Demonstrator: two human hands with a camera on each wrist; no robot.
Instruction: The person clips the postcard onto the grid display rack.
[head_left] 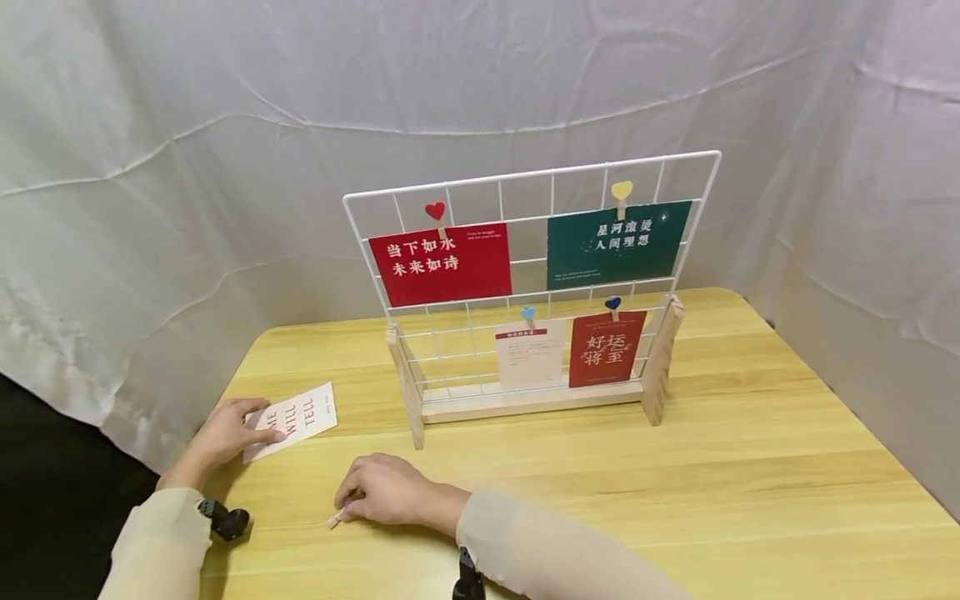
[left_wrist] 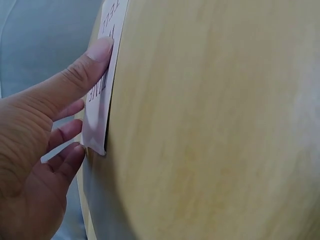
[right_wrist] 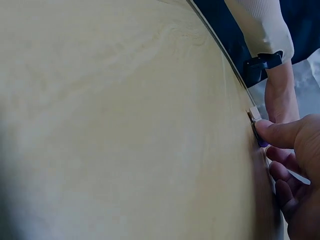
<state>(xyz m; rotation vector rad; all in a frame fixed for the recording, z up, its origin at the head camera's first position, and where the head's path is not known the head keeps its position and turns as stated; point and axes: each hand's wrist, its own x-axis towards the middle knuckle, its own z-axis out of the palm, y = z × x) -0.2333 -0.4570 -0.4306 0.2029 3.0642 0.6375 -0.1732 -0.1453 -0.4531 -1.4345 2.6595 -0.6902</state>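
At the left of the table, my left hand [head_left: 223, 432] holds a white card [head_left: 317, 410] with red lettering. In the left wrist view the thumb [left_wrist: 82, 70] lies across the card's face and the other fingers are at its far edge. My right hand [head_left: 393, 492] pinches a small wooden clothespin [head_left: 334, 521] just above the table, nearer the front. The right wrist view shows the clothespin's pale tip [right_wrist: 255, 113] sticking out past the thumb, with a dark purple bit beneath it.
Behind the hands stands a white wire grid [head_left: 525, 177] in a wooden base [head_left: 525, 407]. Heart clothespins hold a red card [head_left: 450, 283], a green card [head_left: 622, 262], a cream card [head_left: 528, 358] and a smaller red card [head_left: 607, 375] on it. Pale cloth [head_left: 480, 92] hangs behind.
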